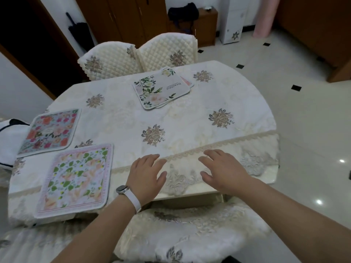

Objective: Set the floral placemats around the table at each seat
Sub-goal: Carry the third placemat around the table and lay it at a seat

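Scanning from the left, a red-flowered placemat (50,130) and a green-leaf placemat (76,177) lie flat at the near-left seats, just apart. The left hand (147,175), fingers straight and spread, holds nothing. A stack of placemats (161,88) sits toward the far edge. The folded-back lace hem (182,168) lies under both palms; the right hand (222,171) is flat and empty. Advise smoothing this fold before laying one mat here.

Soft, bright indoor light; floor (313,168) glare; edges warped.

Bare forearms, a white-strapped watch (126,194) on the left wrist
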The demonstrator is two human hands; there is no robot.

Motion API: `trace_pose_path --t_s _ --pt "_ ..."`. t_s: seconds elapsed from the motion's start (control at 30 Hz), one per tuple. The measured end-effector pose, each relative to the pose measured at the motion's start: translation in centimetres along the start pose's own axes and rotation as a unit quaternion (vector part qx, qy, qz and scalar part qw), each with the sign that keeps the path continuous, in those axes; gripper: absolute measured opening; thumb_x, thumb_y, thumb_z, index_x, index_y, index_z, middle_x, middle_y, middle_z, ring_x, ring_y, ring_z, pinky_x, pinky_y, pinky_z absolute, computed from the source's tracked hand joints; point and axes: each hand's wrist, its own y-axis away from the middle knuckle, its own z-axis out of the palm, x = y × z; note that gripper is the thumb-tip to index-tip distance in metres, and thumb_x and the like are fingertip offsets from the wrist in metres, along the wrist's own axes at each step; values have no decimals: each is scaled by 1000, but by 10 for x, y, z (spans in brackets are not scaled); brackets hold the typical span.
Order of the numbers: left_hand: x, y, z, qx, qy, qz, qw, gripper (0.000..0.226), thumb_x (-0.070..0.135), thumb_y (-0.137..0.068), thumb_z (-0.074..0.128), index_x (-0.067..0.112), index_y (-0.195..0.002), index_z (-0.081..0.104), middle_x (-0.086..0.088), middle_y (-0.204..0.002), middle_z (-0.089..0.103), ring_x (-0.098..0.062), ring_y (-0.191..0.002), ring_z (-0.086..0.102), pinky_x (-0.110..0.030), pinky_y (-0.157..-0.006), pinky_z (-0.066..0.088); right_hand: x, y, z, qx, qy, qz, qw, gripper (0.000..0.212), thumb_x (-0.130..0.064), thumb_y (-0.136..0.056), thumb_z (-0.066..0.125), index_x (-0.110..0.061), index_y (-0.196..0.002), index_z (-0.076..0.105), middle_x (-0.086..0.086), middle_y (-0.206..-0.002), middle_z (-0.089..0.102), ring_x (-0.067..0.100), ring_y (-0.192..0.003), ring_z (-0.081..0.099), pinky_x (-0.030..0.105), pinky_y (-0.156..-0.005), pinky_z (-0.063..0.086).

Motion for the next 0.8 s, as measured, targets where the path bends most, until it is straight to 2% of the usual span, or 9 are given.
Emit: trace_pose_path --t_s 0.13,0.23,0.33,0.5,0.67,0.8 --pt "11 -4 10 11 16 35 999 42 40 -85 42 25 -118 63 -3 -125 63 -29 -115 57 -46 -95 46 16 14 -7 -19 57 -3 998 46 -45 -82 46 -18 -112 68 9 -122 66 31 -109 62 43 -82 54" --pt "22 -11 16 18 14 76 997 39 40 -85 44 25 -115 64 -4 -124 64 -30 -116 58 -45 -93 48 37 23 -20 -17 89 19 996 42 -43 -84 55 -19 -117 66 8 -125 64 31 -111 61 44 -87 51" --pt "46 -22 16 7 32 79 996 39 42 -85 44 26 -115 64 -3 -126 63 -29 -118 56 -46 -91 48 56 35 -27 -6 82 38 996 41 -41 -87 54 -17 -119 64 8 -127 62 30 -113 58 42 -88 49" --pt "102 -46 16 14 39 81 996 40 42 -86 44 26 -118 62 -2 -129 60 -27 -120 54 -46 -91 49 101 51 -33 44 41 59 996 48 -47 -83 42 -18 -108 70 4 -113 67 28 -100 63 38 -77 51" --pt "174 -97 28 5 4 79 997 44 43 -88 43 24 -123 61 -3 -131 59 -28 -123 51 -44 -95 47 194 80 -45 84 23 39 995 47 -46 -81 44 -17 -106 71 5 -109 68 28 -96 65 39 -79 53" --pt "279 -139 43 11 27 74 997 46 45 -87 41 23 -120 63 -3 -128 61 -27 -120 53 -43 -93 47 292 115 -55 74 10 37 996 46 -46 -81 46 -17 -109 69 5 -111 67 28 -98 64 40 -82 54"
